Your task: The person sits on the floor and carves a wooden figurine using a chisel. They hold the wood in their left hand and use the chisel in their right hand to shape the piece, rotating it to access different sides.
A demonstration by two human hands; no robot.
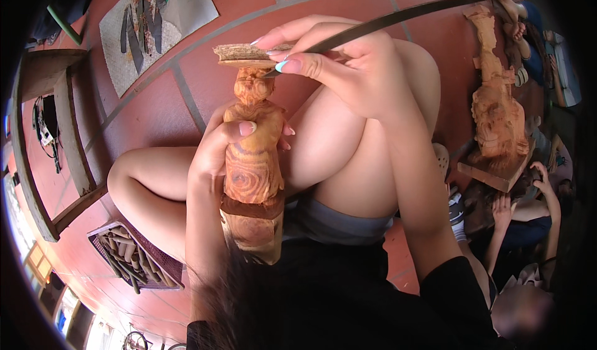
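Note:
A carved wooden figure [252, 157] stands upright between my bent legs, with a small carved face, a wide flat rough top and a block-like base. My left hand [214, 141] is wrapped round its body, the thumb pressed across the chest. In my right hand [357, 70] is a long, thin, dark carving blade [398, 21], pinched near its working end. The blade's tip touches or nearly touches the side of the figure's face. My right fingertips rest by the flat top. The blade's other end reaches far to the upper right.
At upper left, a pale mat [193, 8] bears several dark flat blades [142, 29]. A wooden frame [78, 138] stands at left, above a purple mesh basket [169, 250] of tool handles. On the right are a larger wood carving [497, 116] and another person's hands [502, 210].

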